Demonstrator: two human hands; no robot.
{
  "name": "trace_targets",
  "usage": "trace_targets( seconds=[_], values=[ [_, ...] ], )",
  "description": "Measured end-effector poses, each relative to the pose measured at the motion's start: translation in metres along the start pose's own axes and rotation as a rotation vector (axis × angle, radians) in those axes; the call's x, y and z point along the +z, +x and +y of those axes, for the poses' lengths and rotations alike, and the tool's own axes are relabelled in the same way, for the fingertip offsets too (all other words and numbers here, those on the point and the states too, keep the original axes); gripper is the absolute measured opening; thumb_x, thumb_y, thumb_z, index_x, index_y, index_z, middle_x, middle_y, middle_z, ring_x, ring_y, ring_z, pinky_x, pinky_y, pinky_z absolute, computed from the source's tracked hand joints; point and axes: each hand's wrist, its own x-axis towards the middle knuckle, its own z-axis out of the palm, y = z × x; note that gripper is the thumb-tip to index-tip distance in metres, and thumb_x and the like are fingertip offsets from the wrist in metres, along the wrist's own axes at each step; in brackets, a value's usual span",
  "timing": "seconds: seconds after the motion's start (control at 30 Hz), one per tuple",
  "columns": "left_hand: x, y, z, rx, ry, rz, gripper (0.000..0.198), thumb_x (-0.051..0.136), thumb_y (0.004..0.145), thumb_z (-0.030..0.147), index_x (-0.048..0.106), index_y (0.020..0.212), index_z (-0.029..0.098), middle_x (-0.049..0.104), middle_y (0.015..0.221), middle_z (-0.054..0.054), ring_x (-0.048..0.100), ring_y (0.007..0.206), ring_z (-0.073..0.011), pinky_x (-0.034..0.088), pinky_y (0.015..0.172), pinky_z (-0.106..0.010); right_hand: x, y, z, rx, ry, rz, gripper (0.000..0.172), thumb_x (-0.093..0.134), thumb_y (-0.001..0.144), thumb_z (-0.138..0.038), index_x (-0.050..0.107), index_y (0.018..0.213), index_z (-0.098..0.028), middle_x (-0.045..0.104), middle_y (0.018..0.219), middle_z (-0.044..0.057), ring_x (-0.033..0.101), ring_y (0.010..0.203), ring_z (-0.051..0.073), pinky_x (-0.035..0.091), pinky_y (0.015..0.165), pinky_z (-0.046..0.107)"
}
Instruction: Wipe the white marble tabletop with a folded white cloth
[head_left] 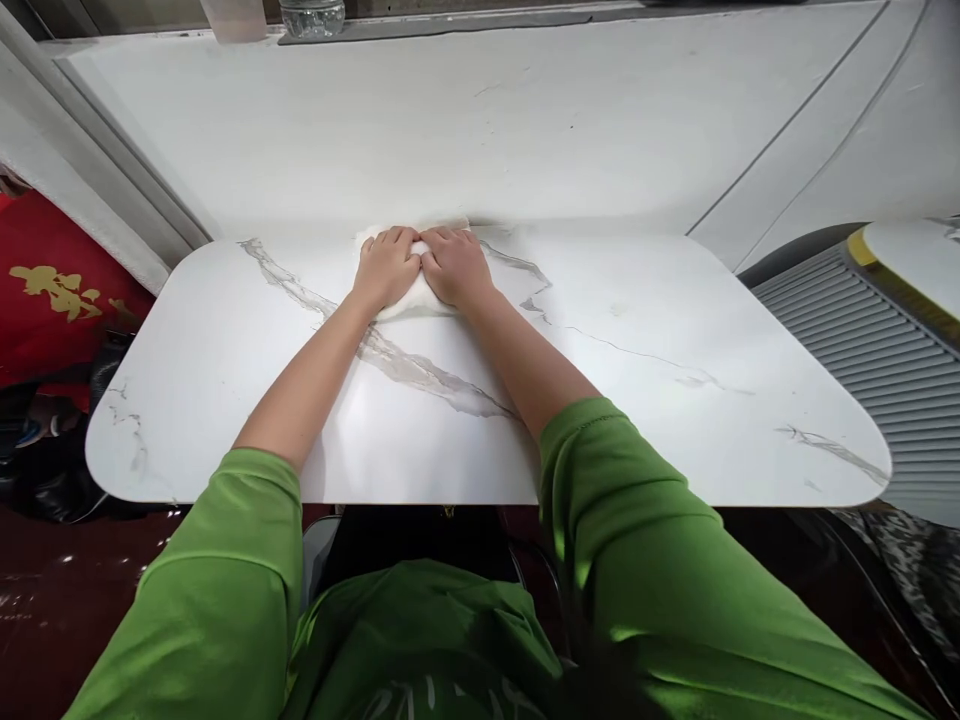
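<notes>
A white cloth (411,300) lies folded at the far edge of the white marble table (637,400), against the wall. My left hand (386,268) and my right hand (454,265) rest side by side on top of it, fingers curled down and pressing into the fabric. Most of the cloth is hidden under both hands. Both arms reach straight forward in green sleeves.
A white wall (450,120) rises right behind the table. A glass (312,17) stands on the ledge above. Red fabric with gold print (52,290) is at the left, a grey ribbed surface (877,350) at the right. Dark floor shows below the table's near edge.
</notes>
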Motion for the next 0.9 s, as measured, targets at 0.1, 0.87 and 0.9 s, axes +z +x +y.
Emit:
trace_targets(
  seconds=[0.1,0.87,0.9],
  values=[
    [0.002,0.012,-0.004,-0.011,0.017,-0.002,0.044,0.036,0.091,0.018,0.056,0.129,0.025,0.056,0.140,-0.007,0.047,0.134,-0.0240,0.027,0.118,-0.042,0.005,0.012,0.006,0.002,-0.005,-0.008,0.053,0.016,0.099,-0.031,0.055,0.133,-0.019,0.059,0.134,0.014,0.050,0.125,0.034,0.032,0.108,0.056],
    [0.007,0.026,-0.011,-0.012,0.050,-0.033,0.046,0.033,0.094,0.021,0.051,0.136,0.027,0.050,0.147,-0.006,0.038,0.142,-0.0246,0.020,0.121,-0.044,0.012,0.023,0.018,-0.039,0.036,0.027,0.061,0.008,0.101,-0.044,0.055,0.133,-0.022,0.060,0.133,0.012,0.049,0.126,0.034,0.033,0.107,0.056],
    [0.007,0.024,-0.011,-0.012,0.049,-0.033,0.046,0.033,0.094,0.021,0.051,0.136,0.027,0.049,0.148,-0.005,0.038,0.142,-0.0241,0.020,0.121,-0.044,0.010,0.021,0.017,-0.036,0.039,0.027,0.060,0.008,0.101,-0.043,0.055,0.132,-0.022,0.059,0.133,0.012,0.049,0.126,0.033,0.033,0.108,0.056]
  ],
)
